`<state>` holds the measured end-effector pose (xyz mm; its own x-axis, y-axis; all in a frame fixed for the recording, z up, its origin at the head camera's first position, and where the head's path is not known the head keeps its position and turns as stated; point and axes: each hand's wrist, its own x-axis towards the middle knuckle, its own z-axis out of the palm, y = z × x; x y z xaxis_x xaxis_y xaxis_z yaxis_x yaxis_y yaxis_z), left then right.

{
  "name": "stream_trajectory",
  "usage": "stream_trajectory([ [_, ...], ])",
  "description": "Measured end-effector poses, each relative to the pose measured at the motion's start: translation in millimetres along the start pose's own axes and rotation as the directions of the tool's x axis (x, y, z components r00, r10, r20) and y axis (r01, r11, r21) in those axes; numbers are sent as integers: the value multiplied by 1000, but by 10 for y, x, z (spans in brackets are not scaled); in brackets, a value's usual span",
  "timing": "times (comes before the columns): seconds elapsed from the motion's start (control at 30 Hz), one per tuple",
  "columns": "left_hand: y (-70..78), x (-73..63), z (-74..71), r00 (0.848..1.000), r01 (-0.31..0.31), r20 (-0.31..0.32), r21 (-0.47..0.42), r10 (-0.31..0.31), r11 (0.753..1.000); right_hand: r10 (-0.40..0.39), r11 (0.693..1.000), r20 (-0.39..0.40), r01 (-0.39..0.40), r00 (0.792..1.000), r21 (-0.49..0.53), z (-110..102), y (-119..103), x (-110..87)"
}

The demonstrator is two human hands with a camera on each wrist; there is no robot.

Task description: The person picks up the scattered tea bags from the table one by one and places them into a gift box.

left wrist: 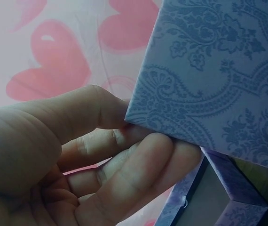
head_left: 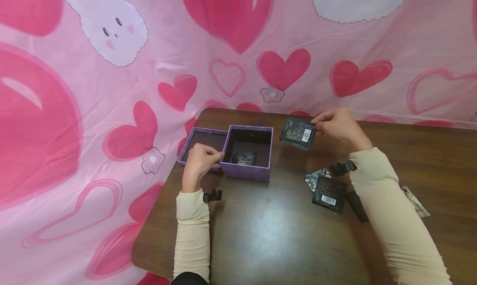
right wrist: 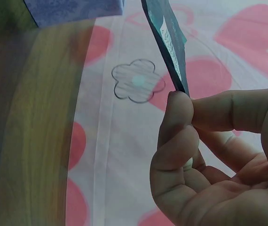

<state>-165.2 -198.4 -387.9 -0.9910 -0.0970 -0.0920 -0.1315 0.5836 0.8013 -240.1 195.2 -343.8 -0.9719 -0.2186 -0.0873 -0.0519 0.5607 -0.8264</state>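
A purple patterned box (head_left: 247, 171) stands without its lid at the back left of the table, with a dark packet (head_left: 244, 158) on its floor. My left hand (head_left: 200, 163) holds the box's near left corner. Up close in the left wrist view, thumb and fingers (left wrist: 138, 165) meet around that corner. To the right of the box, my right hand (head_left: 340, 126) pinches a flat black packet (head_left: 297, 133) by its edge, held up above the table. A white barcode label shows on it. The right wrist view catches this packet (right wrist: 169, 44) nearly edge-on between thumb and forefinger.
The purple lid (head_left: 205, 139) lies inside up, left of the box. A black packet (head_left: 328, 193) overlaps a patterned one (head_left: 316, 178) on the table (head_left: 261, 231). Another dark packet (head_left: 356, 206) and a pale strip (head_left: 416, 202) lie by the right forearm. Pink cloth (head_left: 223, 36) hangs behind.
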Motion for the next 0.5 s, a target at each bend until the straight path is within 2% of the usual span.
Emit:
stream_trajectory([
  [0.5, -8, 5, -8, 1000, -12, -2, 21, 12, 1000, 2, 1000, 28, -2, 1000, -9, 228, -168, 59],
])
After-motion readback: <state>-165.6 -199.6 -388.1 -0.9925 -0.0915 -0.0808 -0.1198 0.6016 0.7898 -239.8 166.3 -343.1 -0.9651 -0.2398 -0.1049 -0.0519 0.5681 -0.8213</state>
